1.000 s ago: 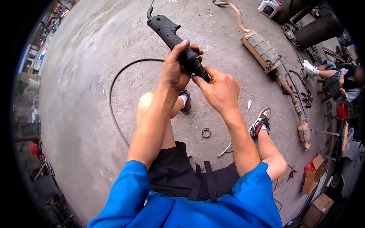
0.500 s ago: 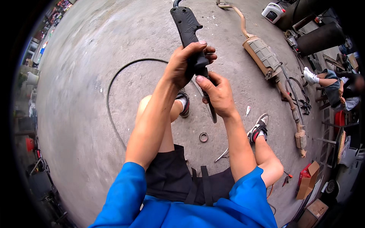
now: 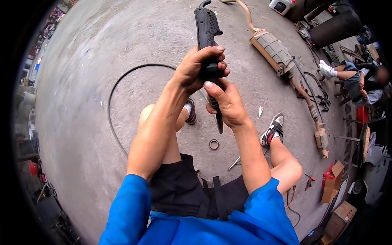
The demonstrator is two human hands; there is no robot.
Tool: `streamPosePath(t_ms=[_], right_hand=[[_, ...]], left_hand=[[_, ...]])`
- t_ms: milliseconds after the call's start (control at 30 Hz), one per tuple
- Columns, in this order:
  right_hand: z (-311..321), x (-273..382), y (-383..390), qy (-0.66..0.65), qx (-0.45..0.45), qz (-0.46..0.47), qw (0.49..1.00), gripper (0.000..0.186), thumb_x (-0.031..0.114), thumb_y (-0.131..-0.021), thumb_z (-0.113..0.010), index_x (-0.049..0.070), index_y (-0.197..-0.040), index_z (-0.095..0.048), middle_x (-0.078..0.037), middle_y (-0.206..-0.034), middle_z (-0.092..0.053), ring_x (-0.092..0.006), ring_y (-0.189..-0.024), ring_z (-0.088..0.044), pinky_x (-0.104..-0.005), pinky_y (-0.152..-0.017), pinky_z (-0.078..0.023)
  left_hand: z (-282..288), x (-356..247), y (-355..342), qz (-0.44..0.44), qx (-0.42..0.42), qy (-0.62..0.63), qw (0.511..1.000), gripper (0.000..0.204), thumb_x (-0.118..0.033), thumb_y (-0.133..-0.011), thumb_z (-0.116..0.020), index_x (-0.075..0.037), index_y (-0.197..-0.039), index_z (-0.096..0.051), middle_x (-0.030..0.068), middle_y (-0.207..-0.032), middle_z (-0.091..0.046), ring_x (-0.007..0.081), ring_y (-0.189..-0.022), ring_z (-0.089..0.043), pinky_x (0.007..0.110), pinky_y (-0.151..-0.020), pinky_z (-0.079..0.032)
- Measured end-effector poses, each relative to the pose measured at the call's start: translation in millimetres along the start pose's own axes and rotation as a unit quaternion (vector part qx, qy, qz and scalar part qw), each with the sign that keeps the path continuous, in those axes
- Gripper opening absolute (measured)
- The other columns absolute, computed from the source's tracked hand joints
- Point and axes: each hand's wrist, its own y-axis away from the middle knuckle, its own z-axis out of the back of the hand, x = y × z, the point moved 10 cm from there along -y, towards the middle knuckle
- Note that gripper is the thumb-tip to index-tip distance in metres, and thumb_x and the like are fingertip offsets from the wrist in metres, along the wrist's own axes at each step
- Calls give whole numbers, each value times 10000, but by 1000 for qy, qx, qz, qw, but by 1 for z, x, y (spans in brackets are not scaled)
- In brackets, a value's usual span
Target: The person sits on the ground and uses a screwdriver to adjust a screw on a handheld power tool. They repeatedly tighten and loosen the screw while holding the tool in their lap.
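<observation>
A black welding torch (image 3: 207, 28) is held up in front of me, its textured handle and trigger uppermost and a short bent neck at the top. My left hand (image 3: 200, 67) is closed round the lower part of the handle, thumb across it. Just below, my right hand (image 3: 226, 100) grips the ribbed cable sleeve (image 3: 219, 122), thumb on its near side; the sleeve's tapered end sticks out underneath. A dark cable (image 3: 110, 100) loops over the concrete floor to the left, passing behind my left arm. A small metal ring (image 3: 214, 144) lies between my feet.
A rusty exhaust pipe with its muffler (image 3: 269, 49) stretches along the floor on the right. Beyond it are a black cylinder (image 3: 337, 30), a white jug (image 3: 281, 5) and a seated person (image 3: 355, 81). An open cardboard box (image 3: 332, 183) stands at the lower right.
The torch has turned slightly more upright, and its lower end now points more nearly straight down. Both hands keep their hold. The view has shifted a little, moving the floor objects left.
</observation>
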Motion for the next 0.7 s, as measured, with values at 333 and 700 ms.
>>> streamPosePath(t_ms=[333,700], right_hand=[[25,10,12,42,-83,91,992,593,324,-838,-797,-63,-1171,-496,-37,-997,-557,-80,-895,-534,-220,-764,-457],[115,58,42,-38,-98,126,986,782,660,-870,-586,-63,-1167,-555,19,-856,-515,-79,-789,-530,-264,-687,-497]], left_hand=[[-19,14,-6,31,-16,-22,999,203,-103,-846,-717,-61,-880,-521,38,-759,-546,140,-682,-598,294,-542,-523],[-69,74,6,154,79,-132,976,321,-120,-813,-752,-35,-999,-504,50,-778,-563,130,-641,-579,268,-522,-497]])
